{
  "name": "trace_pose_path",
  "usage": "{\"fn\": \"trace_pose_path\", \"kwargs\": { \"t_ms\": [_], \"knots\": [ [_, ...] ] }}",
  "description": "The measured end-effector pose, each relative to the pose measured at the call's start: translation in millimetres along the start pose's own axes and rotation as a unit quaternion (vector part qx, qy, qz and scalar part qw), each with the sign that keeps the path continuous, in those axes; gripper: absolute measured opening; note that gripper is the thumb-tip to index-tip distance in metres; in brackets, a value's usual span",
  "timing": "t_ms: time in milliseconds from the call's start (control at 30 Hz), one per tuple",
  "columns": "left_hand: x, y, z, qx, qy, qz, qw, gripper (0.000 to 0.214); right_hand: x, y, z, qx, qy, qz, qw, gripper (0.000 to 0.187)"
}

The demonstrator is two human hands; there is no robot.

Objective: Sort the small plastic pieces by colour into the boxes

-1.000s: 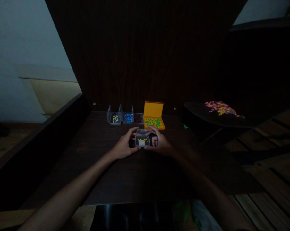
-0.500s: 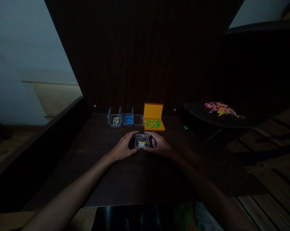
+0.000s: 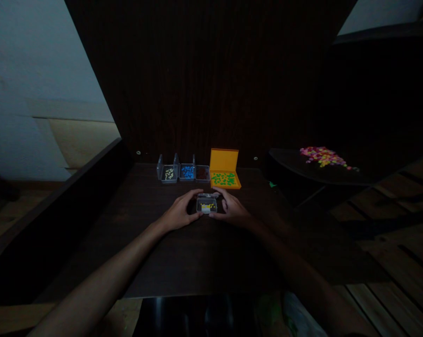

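Observation:
A small clear plastic box [image 3: 207, 206] with its lid raised at the back stands on the dark table between my hands. Several small yellow pieces [image 3: 211, 205] lie inside it, and a pale label shows at its front. My left hand [image 3: 182, 210] curves round the left side, fingertips at the back corner and thumb at the front. On the opposite side my right hand [image 3: 232, 209] grips the box likewise, its thumb at the front right corner. Behind it are a box of pale pieces [image 3: 169, 174], a box of blue pieces [image 3: 187, 172] and a box of dark pieces [image 3: 202, 174].
An orange box [image 3: 224, 161] with its lid up holds green pieces, right of the clear boxes. A heap of multicoloured pieces [image 3: 324, 156] lies on a dark surface at right. A green scrap [image 3: 272, 184] sits near the table's right side. A dark panel [image 3: 211, 84] rises behind.
Both hands stay round the box, which has barely shifted. The right fingertips have moved slightly at the raised lid. The whole view has tilted a little.

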State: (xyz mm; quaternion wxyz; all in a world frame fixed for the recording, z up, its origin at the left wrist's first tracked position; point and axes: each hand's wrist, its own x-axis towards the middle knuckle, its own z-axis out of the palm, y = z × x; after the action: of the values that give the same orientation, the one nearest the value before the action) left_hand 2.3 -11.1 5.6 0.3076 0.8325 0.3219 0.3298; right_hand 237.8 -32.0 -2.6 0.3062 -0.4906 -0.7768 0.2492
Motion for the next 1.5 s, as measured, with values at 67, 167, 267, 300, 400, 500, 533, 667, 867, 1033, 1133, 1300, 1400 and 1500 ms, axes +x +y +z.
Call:
{"fn": "trace_pose_path", "kwargs": {
  "t_ms": [67, 167, 267, 300, 400, 500, 533, 667, 867, 1033, 1133, 1300, 1400, 1500],
  "knots": [
    [0, -1, 0.1, 0.003, 0.006, 0.008, 1.000, 0.063, 0, 0, 0, 0.001, 0.003, -0.003, 1.000, 0.093],
    [0, -2, -0.1, 0.007, 0.007, 0.012, 1.000, 0.066, -1, 1, -1, 0.005, 0.004, -0.010, 1.000, 0.094],
    [0, -2, -0.9, 0.015, 0.004, 0.003, 1.000, 0.071, -2, 1, -2, 0.027, -0.003, -0.001, 1.000, 0.095],
    [0, -2, -1.1, 0.018, 0.005, 0.000, 1.000, 0.072, -2, 0, -3, 0.036, -0.006, 0.006, 0.999, 0.095],
    [0, -3, -1.6, 0.025, 0.008, -0.003, 1.000, 0.075, -2, -2, -4, 0.059, -0.011, 0.027, 0.998, 0.095],
    [0, -4, -1.5, 0.022, 0.008, -0.001, 1.000, 0.077, -2, -3, -3, 0.075, -0.003, 0.026, 0.997, 0.095],
    [0, -4, -1.4, 0.019, 0.007, -0.002, 1.000, 0.078, -2, -3, -3, 0.079, 0.002, 0.020, 0.997, 0.093],
    [1, -5, -0.8, 0.007, 0.006, -0.010, 1.000, 0.078, -1, -2, -6, 0.072, 0.038, -0.004, 0.997, 0.076],
    [1, -7, -0.7, -0.029, 0.003, -0.021, 0.999, 0.079, 15, 1, -31, -0.022, 0.219, -0.045, 0.974, 0.032],
    [3, -9, -1.2, -0.078, 0.012, -0.027, 0.997, 0.079, 47, 18, -59, -0.185, 0.286, -0.066, 0.938, 0.022],
    [3, -8, -1.8, -0.076, 0.014, -0.029, 0.997, 0.079, 68, 28, -74, -0.280, 0.266, -0.064, 0.920, 0.025],
    [2, -8, -2.7, -0.058, 0.012, -0.028, 0.998, 0.080, 98, 35, -91, -0.399, 0.220, -0.048, 0.889, 0.030],
    [2, -9, -2.8, -0.048, 0.011, -0.030, 0.998, 0.081, 113, 38, -95, -0.441, 0.208, -0.059, 0.871, 0.029],
    [2, -10, -3.3, -0.037, 0.011, -0.030, 0.999, 0.082, 123, 40, -95, -0.482, 0.197, -0.063, 0.852, 0.029]
  ]
}}
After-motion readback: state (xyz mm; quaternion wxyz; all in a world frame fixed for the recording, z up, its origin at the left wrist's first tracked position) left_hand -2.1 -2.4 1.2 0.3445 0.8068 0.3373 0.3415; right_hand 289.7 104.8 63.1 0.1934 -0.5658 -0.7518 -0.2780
